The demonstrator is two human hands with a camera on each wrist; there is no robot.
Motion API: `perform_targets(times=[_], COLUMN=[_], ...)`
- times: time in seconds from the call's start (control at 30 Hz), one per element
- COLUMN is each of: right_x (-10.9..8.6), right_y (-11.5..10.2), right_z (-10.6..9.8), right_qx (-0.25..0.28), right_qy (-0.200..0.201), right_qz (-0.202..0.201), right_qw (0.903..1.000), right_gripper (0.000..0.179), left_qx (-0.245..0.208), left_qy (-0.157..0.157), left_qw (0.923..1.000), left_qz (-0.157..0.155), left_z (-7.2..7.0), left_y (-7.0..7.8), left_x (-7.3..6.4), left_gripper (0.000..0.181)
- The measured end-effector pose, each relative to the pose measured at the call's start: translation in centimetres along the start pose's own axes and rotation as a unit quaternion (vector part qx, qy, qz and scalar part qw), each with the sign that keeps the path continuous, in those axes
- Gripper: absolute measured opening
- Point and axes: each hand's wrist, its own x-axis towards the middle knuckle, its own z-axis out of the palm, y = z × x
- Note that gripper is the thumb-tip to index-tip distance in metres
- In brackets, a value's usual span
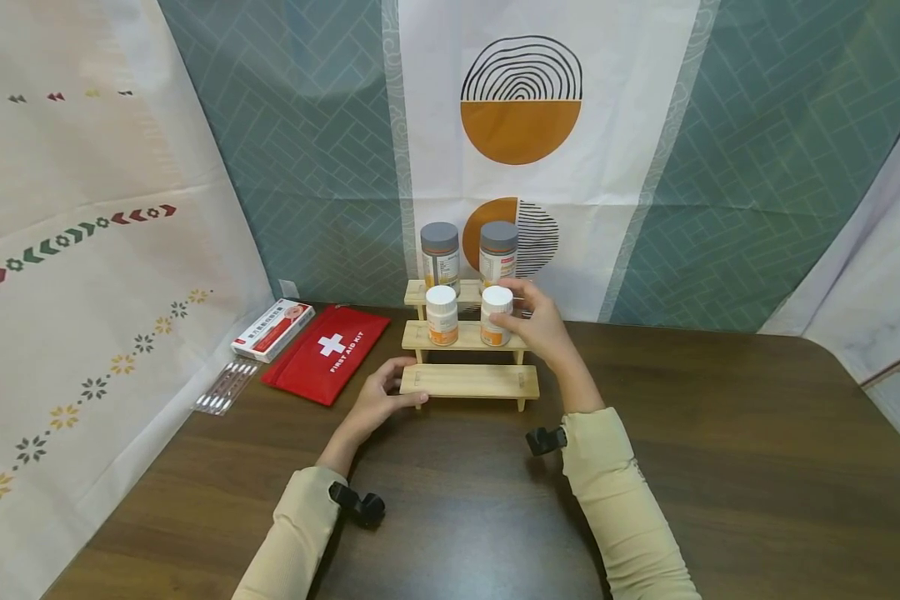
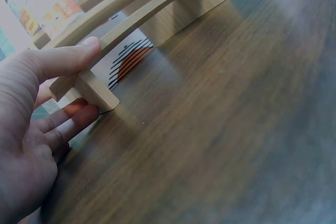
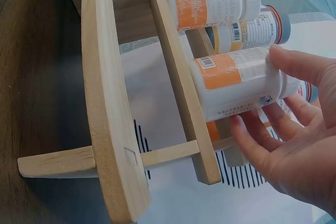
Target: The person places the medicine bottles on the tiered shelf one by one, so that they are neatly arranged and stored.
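Observation:
A three-tier wooden stand [image 1: 468, 382] holds two white-capped bottles on its middle tier and two grey-lidded jars on the top one. My right hand [image 1: 538, 323] grips the right white bottle [image 3: 236, 80], thumb on one side and fingers on the other, its base at the middle tier. The left white bottle [image 1: 442, 317] stands beside it. Behind are the left jar [image 1: 440, 257] and right jar [image 1: 498, 252]. My left hand [image 1: 381, 395] holds the left end of the bottom tier, thumb on top [image 2: 73, 60] and fingers beneath.
To the left on the brown table [image 1: 720, 467] lie a red first aid pouch [image 1: 328, 353], a white and red medicine box [image 1: 273, 330] and a clear pack of swabs [image 1: 227, 387]. A patterned cloth [image 1: 330, 167] hangs behind the stand.

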Motion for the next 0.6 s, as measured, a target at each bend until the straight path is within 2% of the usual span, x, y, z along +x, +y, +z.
perform_targets(times=[0.23, 0.43, 0.6], right_x=[-0.1, -0.4, -1.3], right_y=[0.0, 0.2, 1.8], right_z=[-0.9, -2.2, -4.2], right_qx=[-0.008, -0.010, -0.048], right_qy=[-0.002, -0.002, -0.001], right_qz=[-0.004, -0.009, 0.001], right_qw=[1.0000, 0.9999, 0.9989], right_gripper=[0.057, 0.058, 0.055], left_qx=[0.001, 0.007, 0.016], left_qy=[-0.006, 0.003, 0.012], left_qw=[1.0000, 1.0000, 0.9995], left_qz=[0.005, 0.005, -0.026], left_z=[0.3, -0.1, -1.0], left_y=[0.3, 0.2, 0.7], left_x=[0.2, 0.1, -1.0], left_gripper=[0.057, 0.060, 0.070])
